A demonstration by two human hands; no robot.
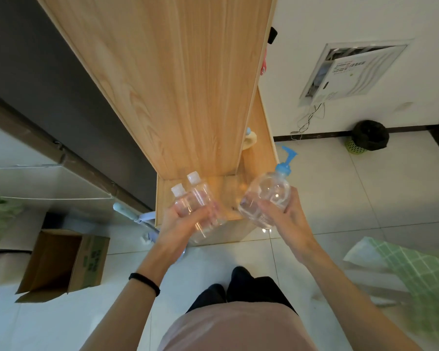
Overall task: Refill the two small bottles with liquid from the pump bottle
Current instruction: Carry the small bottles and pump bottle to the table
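The left hand covers the lower bodies of the two small bottles. The right hand hides part of the pump bottle; its liquid level is unclear. The wooden cabinet runs past the top edge.

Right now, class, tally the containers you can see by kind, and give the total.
Small clear bottles with white caps, in the left hand: 2
Pump bottle with blue pump, in the right hand: 1
Cardboard box: 1
Waste bin: 1
Total: 5
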